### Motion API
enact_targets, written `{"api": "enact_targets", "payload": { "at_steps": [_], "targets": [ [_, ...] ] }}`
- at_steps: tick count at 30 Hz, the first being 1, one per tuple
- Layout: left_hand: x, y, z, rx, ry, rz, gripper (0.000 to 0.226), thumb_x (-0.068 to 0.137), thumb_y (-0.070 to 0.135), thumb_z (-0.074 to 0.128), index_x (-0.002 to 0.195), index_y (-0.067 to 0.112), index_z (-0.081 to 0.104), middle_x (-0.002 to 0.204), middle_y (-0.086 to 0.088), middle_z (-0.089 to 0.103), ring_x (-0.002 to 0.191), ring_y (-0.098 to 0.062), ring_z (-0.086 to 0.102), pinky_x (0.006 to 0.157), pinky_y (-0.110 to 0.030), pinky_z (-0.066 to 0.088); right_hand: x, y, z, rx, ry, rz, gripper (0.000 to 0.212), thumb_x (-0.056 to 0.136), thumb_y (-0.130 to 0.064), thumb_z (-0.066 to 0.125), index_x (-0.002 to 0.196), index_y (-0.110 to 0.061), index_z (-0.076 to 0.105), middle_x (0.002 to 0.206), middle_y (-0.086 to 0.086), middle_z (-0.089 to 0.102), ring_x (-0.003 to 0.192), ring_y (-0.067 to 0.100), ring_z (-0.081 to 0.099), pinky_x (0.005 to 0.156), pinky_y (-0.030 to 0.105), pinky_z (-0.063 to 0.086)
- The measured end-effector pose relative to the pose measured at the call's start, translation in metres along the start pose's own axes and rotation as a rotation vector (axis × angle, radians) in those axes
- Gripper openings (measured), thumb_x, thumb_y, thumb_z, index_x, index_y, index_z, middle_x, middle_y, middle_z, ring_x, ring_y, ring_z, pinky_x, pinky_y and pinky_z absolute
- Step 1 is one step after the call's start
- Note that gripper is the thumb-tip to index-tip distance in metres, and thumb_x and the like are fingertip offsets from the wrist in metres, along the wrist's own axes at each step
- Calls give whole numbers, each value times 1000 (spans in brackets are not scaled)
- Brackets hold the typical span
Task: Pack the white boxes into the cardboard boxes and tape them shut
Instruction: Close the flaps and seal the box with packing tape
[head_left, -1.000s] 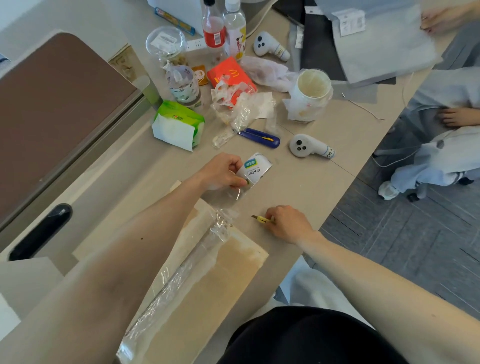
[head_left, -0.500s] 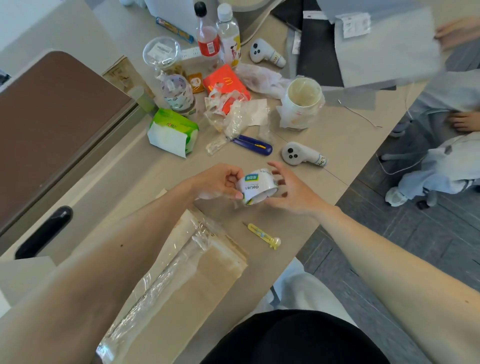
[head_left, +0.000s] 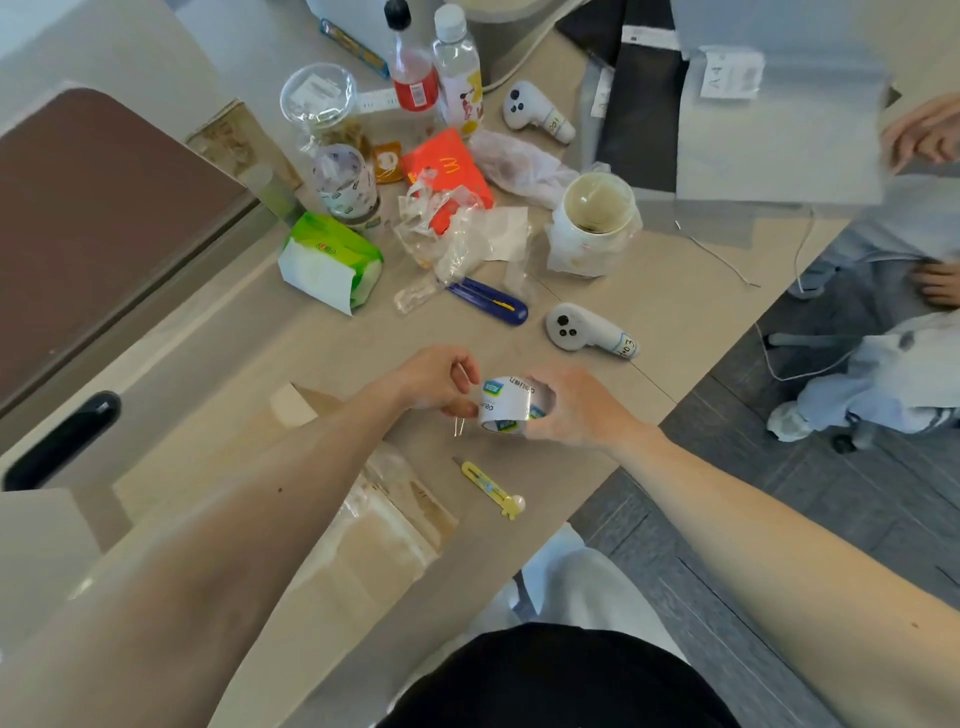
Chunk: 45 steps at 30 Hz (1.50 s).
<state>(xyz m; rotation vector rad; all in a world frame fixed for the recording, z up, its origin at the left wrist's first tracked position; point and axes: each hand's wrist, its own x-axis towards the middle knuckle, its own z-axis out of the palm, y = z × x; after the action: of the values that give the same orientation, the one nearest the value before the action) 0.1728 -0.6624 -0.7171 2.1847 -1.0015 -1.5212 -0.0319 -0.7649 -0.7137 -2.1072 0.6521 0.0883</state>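
Note:
A white-labelled roll of clear tape (head_left: 506, 402) is held just above the table between both hands. My left hand (head_left: 439, 382) pinches its left side, where a loose strip of clear tape hangs down. My right hand (head_left: 576, 408) cups its right side. A flat brown cardboard box (head_left: 374, 545) with clear tape stuck along it lies under my left forearm, partly hidden. A small yellow cutter (head_left: 491, 488) lies on the table just below my hands. No white boxes are visible.
Beyond my hands lie a blue utility knife (head_left: 491, 304), two white controllers (head_left: 587, 330) (head_left: 537, 111), a green tissue pack (head_left: 330, 260), crumpled plastic (head_left: 460, 241), a cup (head_left: 592, 221), bottles (head_left: 457, 67) and a red carton (head_left: 447, 174). Another person's hand (head_left: 922, 132) holds grey sheets far right. The table edge (head_left: 649, 434) runs diagonally.
My right hand let go of the yellow cutter, which now lies on the table, and rose to grip the tape roll. The roll is now held by both hands.

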Motion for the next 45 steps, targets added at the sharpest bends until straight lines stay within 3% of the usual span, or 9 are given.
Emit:
{"api": "enact_targets", "payload": {
  "at_steps": [7, 15, 20, 24, 27, 33, 38, 41, 45],
  "targets": [
    [18, -3, -1, 27, 22, -85, 41, 64, 4, 90, 94, 8, 63, 85, -6, 60, 58, -11, 58, 49, -17, 50, 4, 26, -4, -287, -27, 36, 35, 67, -40, 72, 89, -16, 61, 78, 2, 61, 72, 23, 55, 63, 38, 45],
    [43, -7, 22, 146, 139, -176, 43, 57, 8, 94, 79, 14, 57, 72, 2, 56, 62, -13, 51, 43, -12, 39, 10, 29, 5, -375, -88, 19, 41, 72, -40, 67, 108, -22, 59, 91, 1, 62, 87, 25, 56, 71, 35, 36],
    [49, -12, 28, 315, 246, -209, 56, 47, 22, 97, 70, 20, 46, 80, -1, 57, 71, -22, 53, 62, -33, 44, 13, 31, 9, -358, -119, 22, 48, 74, -41, 66, 118, -24, 55, 99, 0, 63, 94, 25, 55, 81, 39, 42],
    [46, -14, 25, 434, 240, -143, 48, 57, 14, 92, 79, 18, 50, 87, -2, 54, 83, -29, 57, 66, -33, 42, 12, 32, 7, -349, -126, 3, 50, 76, -42, 67, 121, -26, 56, 100, -1, 64, 94, 25, 57, 78, 36, 43],
    [39, -14, 19, 506, 260, -83, 30, 73, 0, 73, 96, 11, 58, 102, -9, 58, 96, -32, 57, 74, -33, 42, 11, 29, 2, -349, -158, 19, 57, 75, -49, 70, 126, -27, 55, 104, -1, 64, 97, 23, 58, 79, 35, 45],
    [-16, -2, -12, 269, 725, 108, 5, 90, 14, 58, 93, 19, 60, 93, 6, 56, 89, -17, 54, 79, -32, 44, 13, 9, -20, -253, -245, 96, 79, 72, -70, 67, 138, -30, 49, 130, -4, 57, 119, 19, 52, 95, 37, 45],
    [-93, -37, -32, 142, 1127, 166, 10, 88, 9, 62, 97, 11, 67, 97, -2, 68, 90, -16, 60, 83, -23, 43, 29, -43, -27, -169, -161, -2, 56, 92, -47, 59, 142, -25, 47, 130, -2, 56, 122, 19, 51, 98, 36, 43],
    [-151, -72, -27, 87, 1200, 73, 15, 90, 10, 60, 103, 12, 68, 103, -2, 69, 96, -19, 62, 89, -32, 49, 29, -102, -2, -179, -113, -166, 45, 95, -32, 56, 139, -23, 51, 131, -1, 56, 116, 21, 56, 95, 33, 43],
    [-213, -124, 4, 188, 1214, 25, 25, 89, 8, 57, 110, 5, 69, 114, -10, 69, 106, -30, 64, 92, -50, 50, 6, -180, 72, -235, -254, -463, 47, 96, -23, 54, 142, -14, 49, 145, 8, 48, 132, 28, 46, 106, 33, 35]
  ]
}}
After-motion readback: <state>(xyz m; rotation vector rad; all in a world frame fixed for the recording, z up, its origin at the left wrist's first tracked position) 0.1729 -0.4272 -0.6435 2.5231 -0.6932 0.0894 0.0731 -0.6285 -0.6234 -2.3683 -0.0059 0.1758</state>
